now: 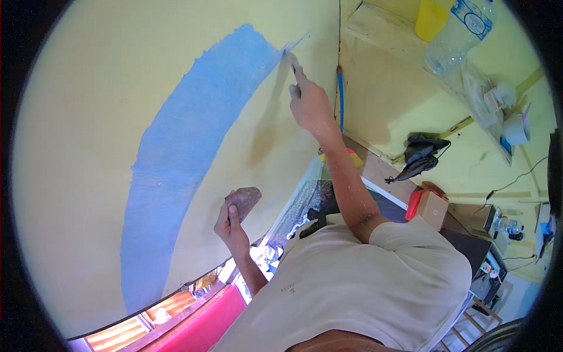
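A broad, curved band of blue paint runs up the pale yellow wall. My right hand reaches to the band's upper right end, where a thin blue streak trails off onto the yellow. Its fingers are closed and point at the streak; whatever they hold, if anything, is too small to make out. Lower down, close to the wall, my left hand grips a flat brown piece with an angular outline, its thumb lying across the face. The shadow of my right arm falls on the wall.
A shelf at the upper right carries a clear plastic bottle and a yellow container. Black cloth hangs on the right wall. A cardboard box stands below it. A red-pink surface lies at the lower left.
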A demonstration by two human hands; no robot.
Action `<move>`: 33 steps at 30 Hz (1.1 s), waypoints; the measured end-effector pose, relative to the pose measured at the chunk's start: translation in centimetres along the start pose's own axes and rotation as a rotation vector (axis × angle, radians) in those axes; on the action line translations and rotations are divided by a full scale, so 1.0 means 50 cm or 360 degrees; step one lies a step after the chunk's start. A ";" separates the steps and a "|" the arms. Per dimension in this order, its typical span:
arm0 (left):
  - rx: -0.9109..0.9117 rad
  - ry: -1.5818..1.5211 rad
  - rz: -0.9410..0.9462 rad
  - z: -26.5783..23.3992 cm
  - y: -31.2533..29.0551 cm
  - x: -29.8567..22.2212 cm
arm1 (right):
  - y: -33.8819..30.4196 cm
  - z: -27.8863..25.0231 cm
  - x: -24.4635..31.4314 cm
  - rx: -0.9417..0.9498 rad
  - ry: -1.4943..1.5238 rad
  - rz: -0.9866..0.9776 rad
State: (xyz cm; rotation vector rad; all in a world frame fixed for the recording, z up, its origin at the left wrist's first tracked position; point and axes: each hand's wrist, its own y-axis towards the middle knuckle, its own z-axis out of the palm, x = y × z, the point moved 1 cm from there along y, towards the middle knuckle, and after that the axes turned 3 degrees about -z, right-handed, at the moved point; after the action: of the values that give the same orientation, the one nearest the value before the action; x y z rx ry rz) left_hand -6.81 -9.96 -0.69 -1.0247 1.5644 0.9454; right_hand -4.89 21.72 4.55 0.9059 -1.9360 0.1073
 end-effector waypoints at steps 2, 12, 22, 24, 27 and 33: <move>0.0023 -0.0025 -0.0016 -0.011 0.006 0.008 | 0.004 -0.011 0.024 0.0058 -0.0113 0.0046; 0.0139 0.0029 -0.0003 -0.039 0.025 0.022 | 0.009 0.006 0.042 -0.0061 -0.0317 -0.0031; 0.0228 -0.0053 0.0008 -0.041 0.025 0.012 | 0.024 -0.001 0.031 -0.0053 -0.0353 -0.0035; 0.0247 0.0008 -0.0043 -0.051 0.016 0.017 | 0.018 -0.010 0.032 -0.0057 -0.0404 -0.0024; 0.0220 -0.0024 -0.0058 -0.046 0.021 0.036 | 0.018 0.002 0.039 -0.0029 -0.0398 -0.0010; 0.0233 -0.0058 -0.0011 -0.044 0.022 0.037 | 0.019 -0.002 0.043 0.0010 -0.0425 0.0002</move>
State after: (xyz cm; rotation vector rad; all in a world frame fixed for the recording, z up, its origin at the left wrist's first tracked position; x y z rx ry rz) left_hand -8.80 -11.93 -2.00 -0.9049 1.5740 0.8275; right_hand -5.98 21.27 6.61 0.9620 -2.1831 -0.0080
